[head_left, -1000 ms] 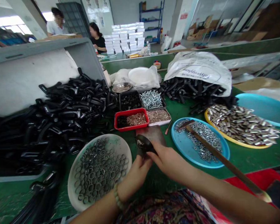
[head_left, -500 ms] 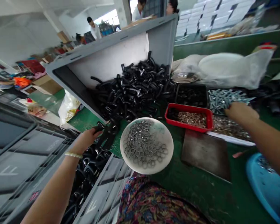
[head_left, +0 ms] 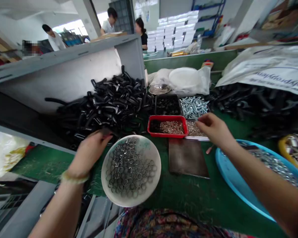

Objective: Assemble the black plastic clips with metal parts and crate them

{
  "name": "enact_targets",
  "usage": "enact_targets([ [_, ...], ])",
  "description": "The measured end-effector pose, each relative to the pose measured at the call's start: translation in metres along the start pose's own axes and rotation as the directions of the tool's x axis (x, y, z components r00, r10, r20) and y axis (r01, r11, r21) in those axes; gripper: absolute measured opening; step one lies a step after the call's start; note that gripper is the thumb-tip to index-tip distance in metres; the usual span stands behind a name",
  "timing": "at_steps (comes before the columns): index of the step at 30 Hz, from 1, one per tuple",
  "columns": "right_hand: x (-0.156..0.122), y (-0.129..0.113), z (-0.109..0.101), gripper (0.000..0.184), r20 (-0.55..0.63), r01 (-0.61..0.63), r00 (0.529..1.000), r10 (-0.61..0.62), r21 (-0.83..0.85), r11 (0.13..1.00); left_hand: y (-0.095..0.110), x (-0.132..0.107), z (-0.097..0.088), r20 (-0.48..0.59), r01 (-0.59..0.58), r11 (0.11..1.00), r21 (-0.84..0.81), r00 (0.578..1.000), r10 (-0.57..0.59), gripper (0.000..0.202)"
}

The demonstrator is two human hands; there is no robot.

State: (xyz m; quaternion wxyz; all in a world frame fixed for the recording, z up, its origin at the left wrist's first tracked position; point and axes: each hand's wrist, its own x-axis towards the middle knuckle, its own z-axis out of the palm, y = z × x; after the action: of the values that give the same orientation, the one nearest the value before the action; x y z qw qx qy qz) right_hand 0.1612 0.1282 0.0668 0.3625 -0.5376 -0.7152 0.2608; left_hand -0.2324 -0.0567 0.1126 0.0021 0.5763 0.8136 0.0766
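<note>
My left hand (head_left: 90, 152), smeared by motion, has its fingers pinched around a dark piece (head_left: 105, 131) that looks like one of the black plastic handles. Behind it lies a heap of black handles (head_left: 114, 102), spilling from a tipped grey crate (head_left: 84, 71). Metal rings fill part of a white bowl (head_left: 156, 148) just right of this hand. My right hand (head_left: 213, 129) is closed in a pinch, a small silvery screw tip showing at its fingers. It hovers by a tray of silvery screws (head_left: 193, 106) and a tray of small metal parts (head_left: 194, 129).
A red tray (head_left: 167, 135) holds coppery pieces, with a black tray (head_left: 167, 105) behind. A dark metal plate (head_left: 187, 158) lies on the green table. To the right are a blue basin (head_left: 240, 195), a yellow basin (head_left: 283, 148) and a white sack (head_left: 268, 72). People stand beyond.
The view has swung right. My left hand has come up from over the lower crate to the handle heap beside the bowl. My right hand has drawn back from the screw tray.
</note>
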Motion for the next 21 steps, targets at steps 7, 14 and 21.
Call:
enact_targets([
  [7, -0.122, -0.017, 0.018, 0.015, 0.034, -0.09, 0.996, 0.085, 0.2, 0.976, 0.225, 0.171, 0.081, 0.203, -0.317, 0.935, -0.158, 0.916, 0.345, 0.025],
  [14, -0.148, 0.012, -0.006, 0.019, -0.059, -0.144, 0.986, 0.156, 0.173, 0.974, 0.244, 0.213, 0.105, 0.233, -0.3, 0.932, -0.205, 0.91, 0.344, 0.031],
  [21, -0.129, -0.006, -0.008, 0.011, -0.227, 0.12, 0.969, -0.095, 0.098, 0.988, 0.243, 0.152, 0.088, 0.091, -0.221, 0.703, -0.676, 0.922, 0.377, 0.033],
])
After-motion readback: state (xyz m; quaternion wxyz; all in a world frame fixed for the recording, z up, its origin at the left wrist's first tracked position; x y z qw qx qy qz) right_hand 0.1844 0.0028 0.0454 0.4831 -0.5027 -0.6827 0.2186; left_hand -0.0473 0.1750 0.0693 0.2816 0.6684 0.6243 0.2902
